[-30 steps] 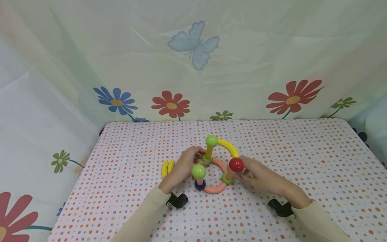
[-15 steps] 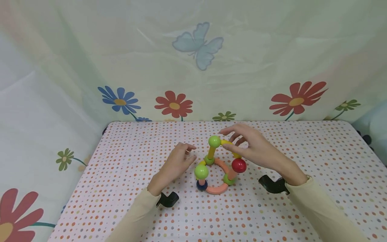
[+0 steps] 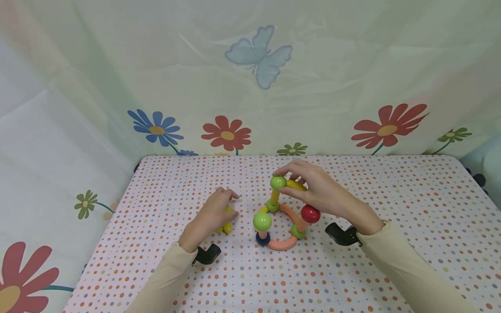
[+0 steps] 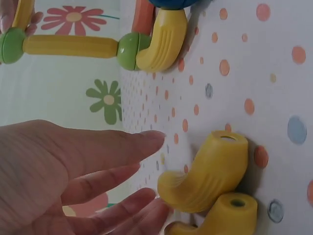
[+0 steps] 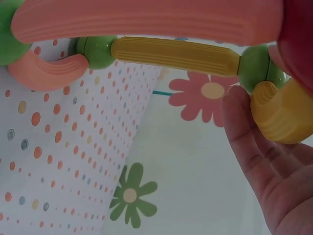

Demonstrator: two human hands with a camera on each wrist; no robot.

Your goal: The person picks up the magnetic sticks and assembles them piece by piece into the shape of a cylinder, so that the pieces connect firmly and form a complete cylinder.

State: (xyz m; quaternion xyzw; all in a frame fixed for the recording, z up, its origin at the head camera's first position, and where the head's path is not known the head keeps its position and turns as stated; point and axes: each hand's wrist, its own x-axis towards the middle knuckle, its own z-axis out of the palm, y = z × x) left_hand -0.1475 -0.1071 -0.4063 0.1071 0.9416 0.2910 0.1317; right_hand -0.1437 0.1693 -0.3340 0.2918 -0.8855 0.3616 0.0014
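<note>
A toy frame of balls and rods stands mid-table. Its base ring has salmon curved rods (image 3: 282, 244), green balls and a dark blue ball (image 3: 262, 238). Uprights carry a light green ball (image 3: 262, 221), a red ball (image 3: 310, 214) and a rear green ball (image 3: 278, 182). My right hand (image 3: 318, 187) pinches that rear ball, where a yellow curved rod (image 5: 281, 115) joins it; the palm partly hides this rod in the head view. Left of the frame, my left hand (image 3: 209, 215) hovers with loosely bent fingers beside two loose yellow curved rods (image 4: 210, 171), partly covering them.
A dotted cloth covers the table (image 3: 250, 282). Behind it hangs a pale curtain (image 3: 332, 78) printed with flowers and a butterfly. Black wrist cameras (image 3: 208, 254) sit below both hands.
My left hand has left the frame's lower rear ball and moved left to the loose yellow rods. My right hand has gone from beside the red ball up to the rear green ball.
</note>
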